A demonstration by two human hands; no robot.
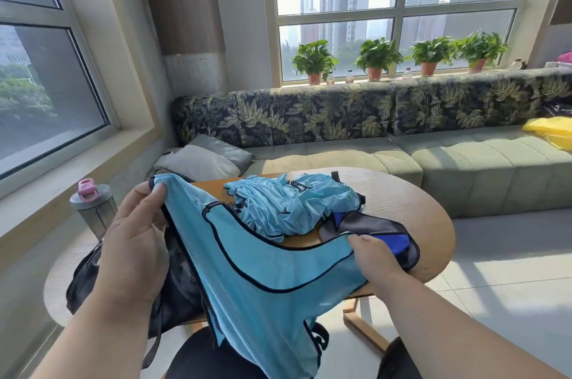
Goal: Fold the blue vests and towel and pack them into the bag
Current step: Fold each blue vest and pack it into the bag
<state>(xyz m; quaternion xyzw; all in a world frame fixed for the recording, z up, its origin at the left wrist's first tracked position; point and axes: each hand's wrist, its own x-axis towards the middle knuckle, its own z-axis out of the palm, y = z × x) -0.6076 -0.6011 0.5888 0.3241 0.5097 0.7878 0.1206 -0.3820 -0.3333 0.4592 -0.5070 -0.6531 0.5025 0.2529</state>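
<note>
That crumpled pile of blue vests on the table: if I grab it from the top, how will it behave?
The crumpled blue vests look thin and limp, so probably floppy and light. The shiny fabric may slip. Straps seem tangled, so several could lift together.

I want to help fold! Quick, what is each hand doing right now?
Left hand: pinching one shoulder strap of the blue vest.
Right hand: gripping the vest's other strap.

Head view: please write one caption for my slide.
Both hands, left hand and right hand, hold a blue vest over the table.
</note>
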